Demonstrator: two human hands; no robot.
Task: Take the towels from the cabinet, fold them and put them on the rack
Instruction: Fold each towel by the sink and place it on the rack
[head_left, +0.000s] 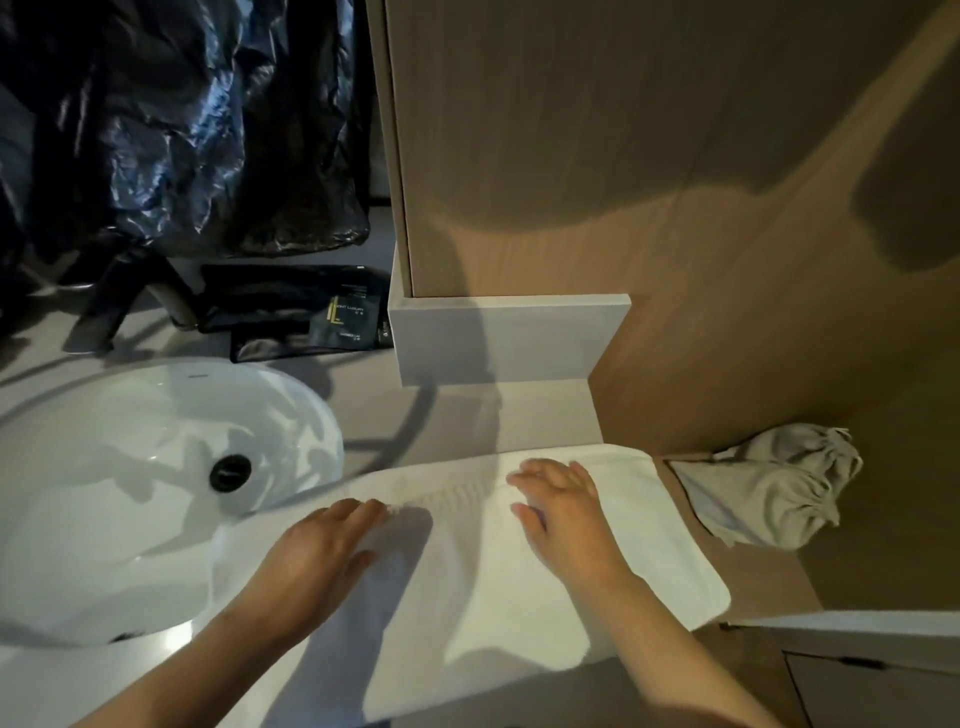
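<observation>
Fold step in hand, by the look of things: smoothing out, not yet racking. Nearest, left hand (322, 545) flat on the white towel (519, 603), palm down, fingers straight and close together, gripping nothing, just pressing. Right hand (566, 519) likewise flat on the same towel, slightly further in and to the right, fingers extended and a bit spread, nothing pinched. Towel itself laid out on the table (457, 415) as a long band, left part overlapping the near rim of the sink (130, 431), right end close to the wooden corner; looks doubled lengthwise, layer count hard to tell. Ribbed stripe across the cloth between the two hands. Next, probably: grip one short end at both corners, carry across to the opposite end, match edges, press the crease flat. Worth minding the part over the basin, likely to slide in or pick up damp. Rack nowhere in view, so afterwards lift the folded towel and turn to find it. Further out: black drain (230, 472) in the basin, grey drawstring pouch (769, 488) right of the towel on a wooden surface, near but not touching. Beyond, pale upstand block (509, 338) against the wall, black sachets (311, 306) just left of it, crumpled black plastic bag (156, 130) at the back left, wood panel (649, 156) filling the back right.
</observation>
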